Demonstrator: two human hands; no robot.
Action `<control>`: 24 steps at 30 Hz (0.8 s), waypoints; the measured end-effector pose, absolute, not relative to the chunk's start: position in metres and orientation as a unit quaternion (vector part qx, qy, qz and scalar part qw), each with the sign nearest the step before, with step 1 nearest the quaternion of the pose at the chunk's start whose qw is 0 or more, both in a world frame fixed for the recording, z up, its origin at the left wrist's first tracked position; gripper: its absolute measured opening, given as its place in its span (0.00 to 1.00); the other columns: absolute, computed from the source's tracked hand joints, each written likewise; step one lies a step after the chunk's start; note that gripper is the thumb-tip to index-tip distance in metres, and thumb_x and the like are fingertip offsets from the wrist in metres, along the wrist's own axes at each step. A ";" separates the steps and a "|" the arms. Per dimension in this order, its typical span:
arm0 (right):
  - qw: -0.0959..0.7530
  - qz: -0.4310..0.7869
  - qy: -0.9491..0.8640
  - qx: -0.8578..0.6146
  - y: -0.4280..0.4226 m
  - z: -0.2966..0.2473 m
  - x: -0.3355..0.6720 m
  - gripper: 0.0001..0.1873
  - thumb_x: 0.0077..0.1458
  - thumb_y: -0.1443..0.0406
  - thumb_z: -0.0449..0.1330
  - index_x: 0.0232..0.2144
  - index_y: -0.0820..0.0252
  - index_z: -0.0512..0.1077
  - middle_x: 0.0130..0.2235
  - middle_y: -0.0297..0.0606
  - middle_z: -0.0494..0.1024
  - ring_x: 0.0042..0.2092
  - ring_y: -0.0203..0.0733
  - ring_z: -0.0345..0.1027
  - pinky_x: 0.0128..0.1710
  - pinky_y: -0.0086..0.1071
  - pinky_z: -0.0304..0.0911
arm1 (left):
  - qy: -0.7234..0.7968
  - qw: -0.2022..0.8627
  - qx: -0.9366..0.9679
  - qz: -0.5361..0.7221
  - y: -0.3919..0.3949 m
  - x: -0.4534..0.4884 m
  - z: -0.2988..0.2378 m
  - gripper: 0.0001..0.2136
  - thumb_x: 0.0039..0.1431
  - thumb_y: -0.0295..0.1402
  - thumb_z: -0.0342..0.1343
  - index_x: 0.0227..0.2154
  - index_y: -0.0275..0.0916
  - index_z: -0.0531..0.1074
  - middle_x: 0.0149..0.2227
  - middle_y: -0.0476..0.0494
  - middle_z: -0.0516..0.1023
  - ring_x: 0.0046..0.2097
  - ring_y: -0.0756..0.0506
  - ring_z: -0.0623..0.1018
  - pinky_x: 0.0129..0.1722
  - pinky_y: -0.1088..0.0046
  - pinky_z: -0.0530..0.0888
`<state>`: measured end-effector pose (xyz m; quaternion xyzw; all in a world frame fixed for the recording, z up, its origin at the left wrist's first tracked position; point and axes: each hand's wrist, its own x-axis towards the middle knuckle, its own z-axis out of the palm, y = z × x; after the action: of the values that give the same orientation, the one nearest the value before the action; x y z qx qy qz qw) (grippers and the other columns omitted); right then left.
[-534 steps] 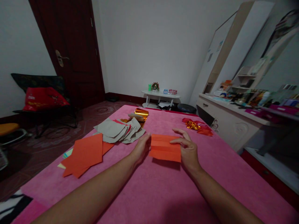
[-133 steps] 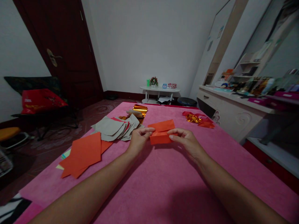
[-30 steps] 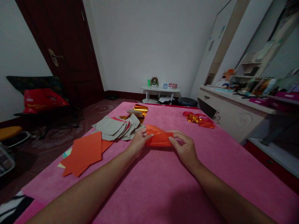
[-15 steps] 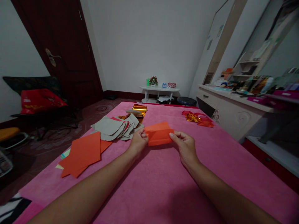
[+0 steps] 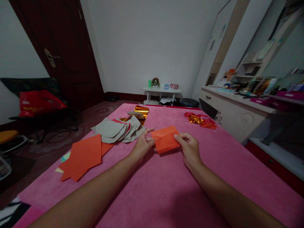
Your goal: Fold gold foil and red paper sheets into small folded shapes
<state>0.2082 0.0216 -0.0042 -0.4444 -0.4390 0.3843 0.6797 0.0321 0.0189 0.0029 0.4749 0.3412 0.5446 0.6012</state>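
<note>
A folded orange paper (image 5: 165, 140) is held just above the pink cloth (image 5: 166, 190) at the middle of the table. My left hand (image 5: 142, 146) pinches its left edge with thumb and fingers, the forefinger lifted a little. My right hand (image 5: 189, 147) grips its right edge, fingers curled round it. The paper tilts, with its near right corner lower.
Flat orange sheets (image 5: 82, 155) lie at the left. A fanned pile of grey cards (image 5: 118, 129) sits behind them, with gold foil (image 5: 141, 110) farther back. Red and gold foil scraps (image 5: 199, 120) lie at the far right. A dresser (image 5: 239, 114) stands right of the table.
Both hands have turned the folded orange paper slightly clockwise and shifted it a little to the right. My left forefinger has lifted off the paper.
</note>
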 end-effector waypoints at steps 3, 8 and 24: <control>0.699 0.351 -0.408 -0.471 0.024 -0.009 0.211 0.11 0.41 0.60 0.67 0.19 0.58 0.69 0.23 0.29 0.71 0.26 0.34 0.61 0.28 0.28 0.58 | 0.294 0.609 0.453 0.582 0.018 0.031 0.005 0.30 0.54 0.42 0.58 0.58 0.43 0.57 0.33 0.46 0.76 0.28 0.50 0.76 0.31 0.70 0.75; 0.697 0.330 -0.398 -0.497 0.024 -0.015 0.213 0.12 0.41 0.58 0.67 0.20 0.58 0.70 0.23 0.29 0.70 0.25 0.35 0.61 0.27 0.29 0.59 | 0.333 0.591 0.533 0.506 0.013 0.033 0.007 0.24 0.43 0.40 0.67 0.42 0.32 0.74 0.35 0.39 0.78 0.30 0.49 0.76 0.29 0.74 0.72; 0.594 0.322 -0.621 -0.398 0.017 0.000 0.209 0.08 0.46 0.61 0.65 0.28 0.59 0.77 0.35 0.38 0.77 0.38 0.43 0.69 0.41 0.34 0.63 | 0.362 0.612 0.450 0.540 0.018 0.035 -0.005 0.18 0.49 0.44 0.62 0.27 0.29 0.76 0.23 0.41 0.77 0.22 0.51 0.72 0.23 0.77 0.67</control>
<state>0.2093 0.0172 0.0004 -0.3979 -0.6208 0.3220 0.5938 0.0350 0.0178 -0.0051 0.4501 0.3622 0.5399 0.6121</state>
